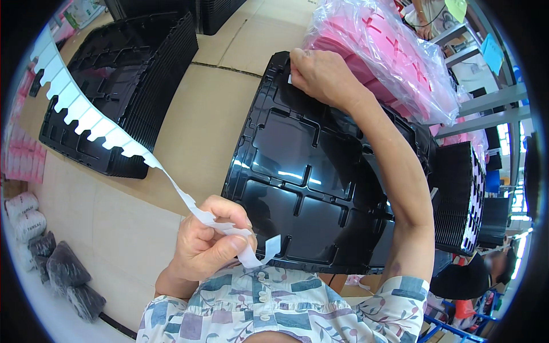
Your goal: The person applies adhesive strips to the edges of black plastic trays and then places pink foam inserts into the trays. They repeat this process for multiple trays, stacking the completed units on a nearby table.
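A long white strip of sticker labels [103, 124], notched along one edge, runs from the upper left down to my left hand [214, 237]. My left hand pinches it between thumb and fingers, and its loose end curls over near my shirt. In front of me lies a glossy black plastic tray [286, 146] with moulded ridges, on top of others. At its far left corner my right hand [320, 74] is closed on the rim. A small white patch shows beside the thumb; my fingers hide most of that corner.
A tall stack of black trays [123, 86] stands on the left of the tan table [189, 114]. Pink trays in clear plastic wrap [377, 57] lie at the far right, near a metal frame [486, 103]. More stacked trays [457, 197] stand at right. Dark bundles [68, 268] sit lower left.
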Available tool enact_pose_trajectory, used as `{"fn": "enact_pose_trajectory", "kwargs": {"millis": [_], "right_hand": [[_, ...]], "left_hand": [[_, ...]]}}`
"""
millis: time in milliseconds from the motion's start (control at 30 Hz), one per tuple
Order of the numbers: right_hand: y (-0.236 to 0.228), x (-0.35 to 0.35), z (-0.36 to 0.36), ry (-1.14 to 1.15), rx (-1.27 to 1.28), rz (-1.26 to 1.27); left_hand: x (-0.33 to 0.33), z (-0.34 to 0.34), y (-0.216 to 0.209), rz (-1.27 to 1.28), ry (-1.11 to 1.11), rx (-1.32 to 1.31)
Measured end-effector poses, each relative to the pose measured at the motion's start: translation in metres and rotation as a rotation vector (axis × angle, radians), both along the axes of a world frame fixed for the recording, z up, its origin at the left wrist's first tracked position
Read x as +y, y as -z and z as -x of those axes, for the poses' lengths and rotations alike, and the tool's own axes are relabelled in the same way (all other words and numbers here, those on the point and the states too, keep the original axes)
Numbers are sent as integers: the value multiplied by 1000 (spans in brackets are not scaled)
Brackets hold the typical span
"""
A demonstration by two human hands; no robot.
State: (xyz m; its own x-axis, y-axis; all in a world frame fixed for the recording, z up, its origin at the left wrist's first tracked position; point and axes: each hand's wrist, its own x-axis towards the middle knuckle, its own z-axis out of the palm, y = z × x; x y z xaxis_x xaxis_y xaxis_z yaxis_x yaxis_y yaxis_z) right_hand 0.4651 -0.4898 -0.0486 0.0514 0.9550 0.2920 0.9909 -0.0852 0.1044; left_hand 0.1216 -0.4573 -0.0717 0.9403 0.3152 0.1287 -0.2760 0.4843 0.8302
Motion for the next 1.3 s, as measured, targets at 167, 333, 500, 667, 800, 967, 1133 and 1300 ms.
{"fn": "enact_pose_trajectory", "kwargs": {"millis": [167,333,500,667,800,967,1133,1300], "right_hand": [[-7,-7,15,-152,188,64],[-30,-32,-21,205,1283,-148],[-30,-54,-11,136,1656,-74],[-35,-64,10,115,1727,-113],[-56,-79,52,44,1797,-52],[-57,-97,75,-57,1983,50],[-53,-121,85,51,2056,-57],[-61,-129,122,164,1625,-155]], "left_hand": [[2,0,0,-22,-5,19],[0,1,0,31,3,18],[-1,-1,0,-33,-46,37],[3,-10,-23,6,-18,264],[8,-43,-50,-89,-54,236],[25,-86,-53,-89,2,136],[10,-94,-48,-92,20,75],[-4,-92,-51,-182,34,101]]}}
